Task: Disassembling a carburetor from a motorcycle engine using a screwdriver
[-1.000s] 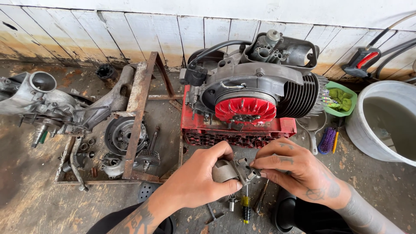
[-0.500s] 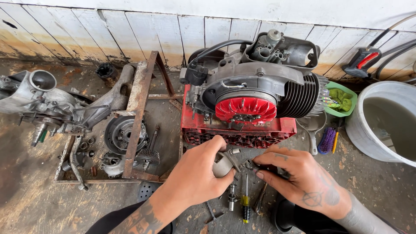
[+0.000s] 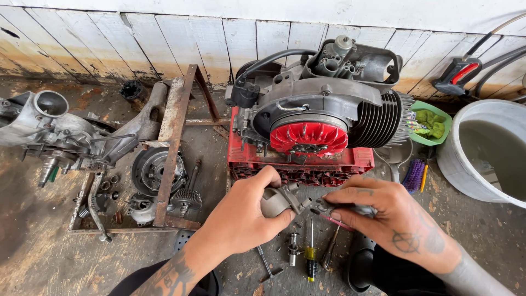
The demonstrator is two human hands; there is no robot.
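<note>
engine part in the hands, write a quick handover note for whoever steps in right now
Left hand: grip closed around a small grey metal part, held above the floor.
Right hand: fingertips pinch a small dark piece against that part's end.
Engine with red fan sits on a red crate just behind the hands.
Screwdriver with yellow handle and a socket lie on the floor below.
Done: part is off the floor and in hand. Left: whether the two pieces are joined cannot be told.
</note>
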